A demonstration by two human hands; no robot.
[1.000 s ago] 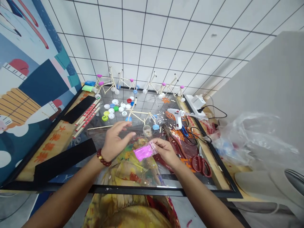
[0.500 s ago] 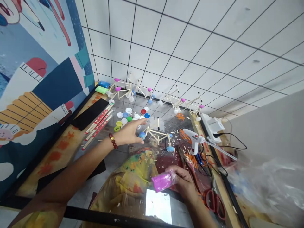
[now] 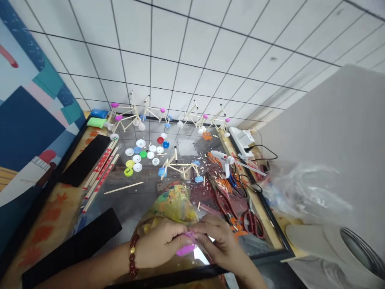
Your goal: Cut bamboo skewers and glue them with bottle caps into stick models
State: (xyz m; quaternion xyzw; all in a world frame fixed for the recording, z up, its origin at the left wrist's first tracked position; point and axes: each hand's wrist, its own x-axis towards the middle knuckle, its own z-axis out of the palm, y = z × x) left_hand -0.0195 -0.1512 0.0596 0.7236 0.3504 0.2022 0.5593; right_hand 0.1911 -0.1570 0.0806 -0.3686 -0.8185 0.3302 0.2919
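Observation:
A small packet of purple modelling clay (image 3: 185, 249) in clear wrap is held between my two hands, low at the table's front edge. My left hand (image 3: 159, 243), with a beaded bracelet at the wrist, pinches it from the left. From the right, my right hand (image 3: 216, 239) grips its top edge, fingertips meeting those of the left. Part of the packet is hidden behind the fingers. Beyond the hands stands a small stick-built model (image 3: 182, 165) with light blue bottle-cap wheels and a black-tipped upright stick.
Bottle caps (image 3: 140, 143) lie left of the middle. More stick models (image 3: 132, 114) line the back wall. To the right are a glue gun (image 3: 224, 160), pliers (image 3: 221, 196), scissors (image 3: 252, 220) and a power strip (image 3: 240, 140). Chopsticks (image 3: 100, 172) and black strips (image 3: 86, 160) lie left.
My left hand has come back from beside the stick model to the purple clay packet. Both hands now hold it, nearer the front edge. The view has shifted to the right.

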